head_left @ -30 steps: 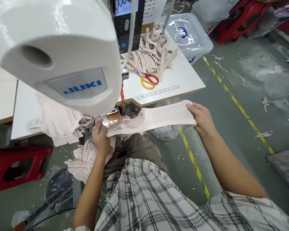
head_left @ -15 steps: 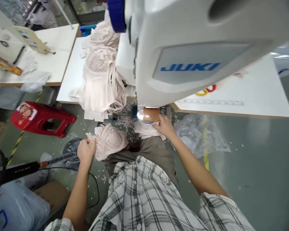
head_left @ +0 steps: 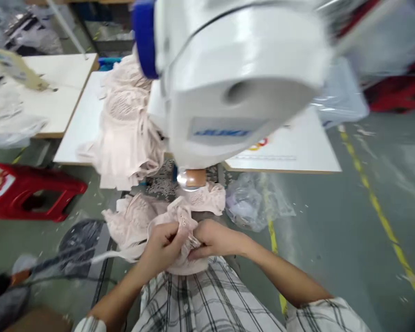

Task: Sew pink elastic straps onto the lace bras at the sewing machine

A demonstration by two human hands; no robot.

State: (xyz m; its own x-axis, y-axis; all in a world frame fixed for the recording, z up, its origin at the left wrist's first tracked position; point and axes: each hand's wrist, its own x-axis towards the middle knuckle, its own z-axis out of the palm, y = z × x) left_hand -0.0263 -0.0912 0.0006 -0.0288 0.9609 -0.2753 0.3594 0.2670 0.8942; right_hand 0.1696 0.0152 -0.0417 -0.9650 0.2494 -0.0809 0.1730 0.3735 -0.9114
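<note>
A pale pink lace bra (head_left: 181, 212) is bunched up in front of my shirt, just below the sewing machine head (head_left: 238, 92). My left hand (head_left: 166, 242) pinches its fabric from the left. Close beside it, my right hand (head_left: 212, 237) is closed on the same garment, with its fingertips partly hidden in the folds. More pink lace cloth (head_left: 210, 198) lies under the machine's round metal end, and a pink cup (head_left: 133, 219) lies to the left. Whether these are parts of the held bra I cannot tell. A pale strap trails left past my left wrist.
A tall pile of pink bras (head_left: 124, 120) hangs over the front edge of the white table (head_left: 79, 115). Red and yellow scissor handles (head_left: 259, 144) lie on the right tabletop (head_left: 307, 143). A red stool (head_left: 34, 191) and a clear plastic bag (head_left: 249, 203) are on the floor.
My left hand has moved right and my right hand has come down from the machine's end, so both now meet on the bra. The view has shifted and turned right.
</note>
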